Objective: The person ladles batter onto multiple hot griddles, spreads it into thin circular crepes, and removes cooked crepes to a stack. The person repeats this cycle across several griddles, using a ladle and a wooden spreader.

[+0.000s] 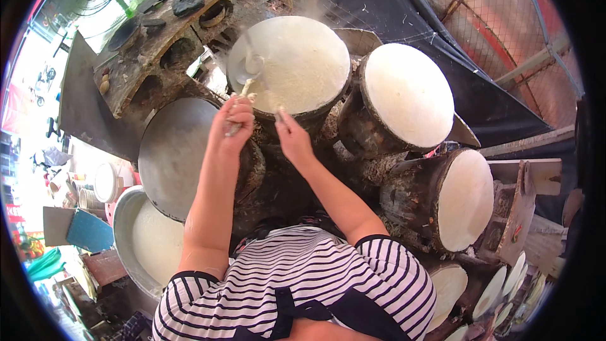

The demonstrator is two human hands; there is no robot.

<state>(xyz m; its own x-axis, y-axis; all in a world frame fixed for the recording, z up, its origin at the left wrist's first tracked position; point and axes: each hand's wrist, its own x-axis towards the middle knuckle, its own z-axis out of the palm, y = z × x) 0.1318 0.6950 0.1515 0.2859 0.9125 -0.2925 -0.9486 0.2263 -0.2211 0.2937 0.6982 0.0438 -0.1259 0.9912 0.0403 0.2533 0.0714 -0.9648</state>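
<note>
While the left hand [235, 120] wraps snugly round a pale-smeared utensil [249, 86] pointing away from it | right hand [290, 132] just beside, fingers bunched, cannot tell whether holding anything | round griddle [317, 111] beyond both hands, pale layer [306, 57] across it

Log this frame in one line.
left hand: gripping pale stick-like tool; right hand: at near rim of large, round, pale-coated griddle; tool's far end: blurred

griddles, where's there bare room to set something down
Bare: the grey griddle, bordered by the left forearm and round basin, though possibly hot. Crowded: the block ledge, with dark lumps, and the coated front griddle near the left hand.
</note>
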